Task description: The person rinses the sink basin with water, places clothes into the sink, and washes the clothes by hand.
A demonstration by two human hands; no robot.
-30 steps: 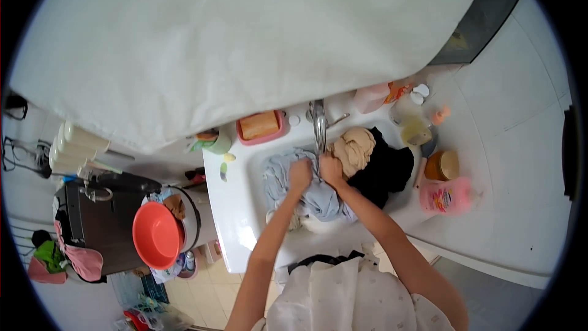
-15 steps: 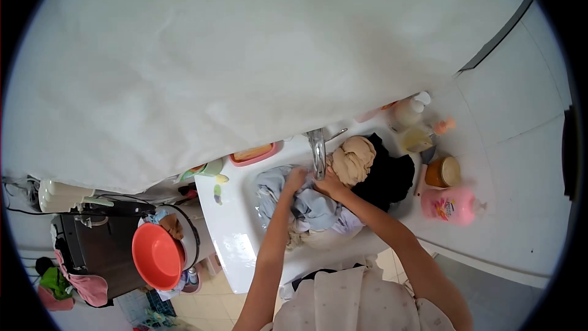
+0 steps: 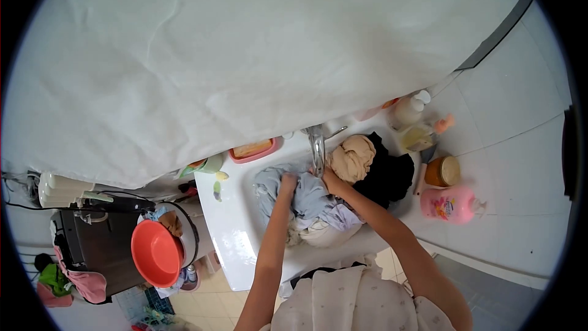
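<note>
Light-blue cloth (image 3: 313,200) lies just to the person's side of the tap (image 3: 316,146), left hand (image 3: 288,182) clenched on it, right hand (image 3: 331,181) too hidden to tell its grip; small, firm handfuls would probably manage it best.

Faucet (image 3: 316,149) between the hands (image 3: 288,182), black cloth (image 3: 390,170) and pink bottle (image 3: 446,204) crowding the right, open sink ledge (image 3: 222,227) at left
</note>
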